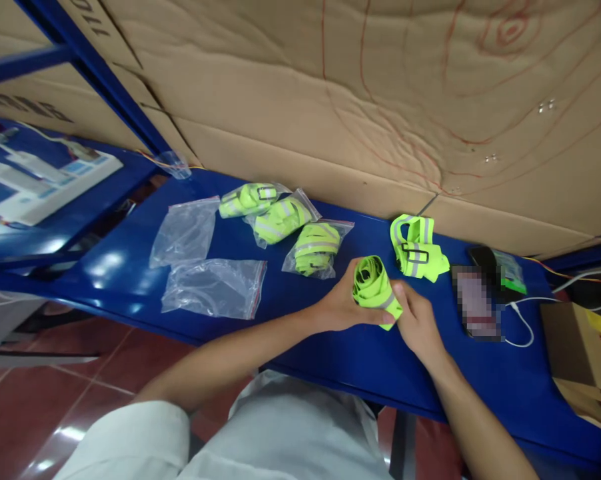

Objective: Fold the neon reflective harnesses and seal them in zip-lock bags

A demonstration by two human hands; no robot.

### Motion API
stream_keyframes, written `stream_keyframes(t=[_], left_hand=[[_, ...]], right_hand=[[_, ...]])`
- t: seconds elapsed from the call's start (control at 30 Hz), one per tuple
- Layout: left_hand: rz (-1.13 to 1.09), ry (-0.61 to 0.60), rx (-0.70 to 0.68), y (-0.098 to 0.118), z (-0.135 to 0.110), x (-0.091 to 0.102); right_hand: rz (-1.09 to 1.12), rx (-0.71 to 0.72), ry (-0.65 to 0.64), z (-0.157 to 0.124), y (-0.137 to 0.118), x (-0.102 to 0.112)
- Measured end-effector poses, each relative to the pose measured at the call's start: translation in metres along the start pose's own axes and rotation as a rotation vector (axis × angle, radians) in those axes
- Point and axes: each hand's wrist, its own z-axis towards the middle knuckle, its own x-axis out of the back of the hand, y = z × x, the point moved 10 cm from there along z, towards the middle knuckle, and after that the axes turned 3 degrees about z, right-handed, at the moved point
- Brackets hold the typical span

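Cardboard (280, 113) backs a blue table (330, 357) bearing neon bands (425, 267)

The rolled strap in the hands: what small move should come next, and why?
Probably wind the outer length snug around the rolled strap: it juts past the coil toward the right hand, while the left hand cups the coil.

White glare spots the blue table (130, 267) and tiled floor (10, 430), while pixelation obscures the phone (474, 303).
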Motion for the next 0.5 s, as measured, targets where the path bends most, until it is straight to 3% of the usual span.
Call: stream_keyframes(t=[0.07, 0.17, 0.23, 0.4, 0.5], left_hand=[[-0.028, 0.119, -0.005, -0.002, 0.003, 0.013], [-0.089, 0.189, 0.08, -0.013, 0.003, 0.02], [-0.131, 0.152, 0.119, -0.018, 0.001, 0.012], [-0.243, -0.019, 0.177, -0.022, -0.009, -0.018], [-0.239, -0.006, 0.216, -0.02, -0.018, -0.021]], right_hand=[[-0.129, 0.186, 0.072, -0.003, -0.019, 0.008], [-0.245, 0.413, -0.049, -0.016, -0.037, -0.016], [-0.348, 0.481, -0.063, -0.023, -0.04, -0.03], [-0.471, 0.693, 0.061, -0.038, -0.059, -0.031], [-0.491, 0.749, 0.073, -0.042, -0.069, -0.025]])
